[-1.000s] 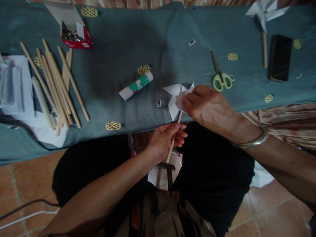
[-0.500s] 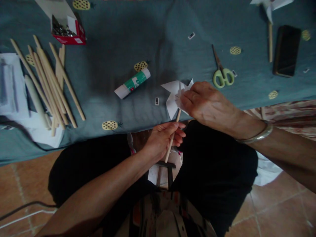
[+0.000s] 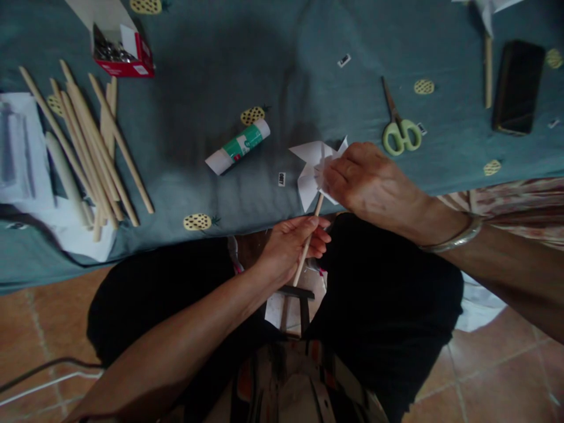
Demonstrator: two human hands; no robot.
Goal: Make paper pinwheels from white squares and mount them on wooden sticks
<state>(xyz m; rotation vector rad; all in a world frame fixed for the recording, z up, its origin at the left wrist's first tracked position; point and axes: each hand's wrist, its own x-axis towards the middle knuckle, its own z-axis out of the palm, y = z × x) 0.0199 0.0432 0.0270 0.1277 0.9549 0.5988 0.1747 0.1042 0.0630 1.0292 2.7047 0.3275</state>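
Note:
My left hand (image 3: 294,242) is closed around a thin wooden stick (image 3: 305,252) that points up and away from me. At the stick's top sits a white folded paper pinwheel (image 3: 311,165). My right hand (image 3: 368,182) pinches the middle of that pinwheel with its fingertips pressed together; a metal bangle (image 3: 458,238) is on that wrist. Both hands hover at the near edge of a teal cloth (image 3: 211,70) printed with yellow pineapples.
On the cloth lie a green-and-white glue stick (image 3: 238,145), green-handled scissors (image 3: 397,126), a bundle of several wooden sticks (image 3: 90,147), a red box of metal pins (image 3: 121,50), white paper (image 3: 26,158), a black phone (image 3: 517,87) and another pinwheel's stick (image 3: 487,67). Tiled floor lies below.
The view has shifted slightly, so the items on the cloth sit a little higher in the picture. Both hands keep their hold on the stick and the pinwheel.

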